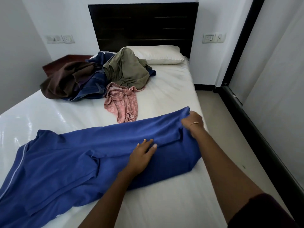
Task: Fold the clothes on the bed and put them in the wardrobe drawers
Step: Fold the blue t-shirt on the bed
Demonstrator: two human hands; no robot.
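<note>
The bed [172, 89] had a white sheet, and a white pillow [158, 54] lay at its top end against the dark headboard [143, 25]. Near the pillow sat a heap of clothes: a brown piece [65, 79] at the left edge, a dark blue piece [92, 86] beside and partly under it, a green piece [128, 69] on top, and a pink piece [123, 104] just in front, touching the green one. A big blue shirt [65, 162] lay spread flat across the near part of the bed, apart from the heap.
</note>
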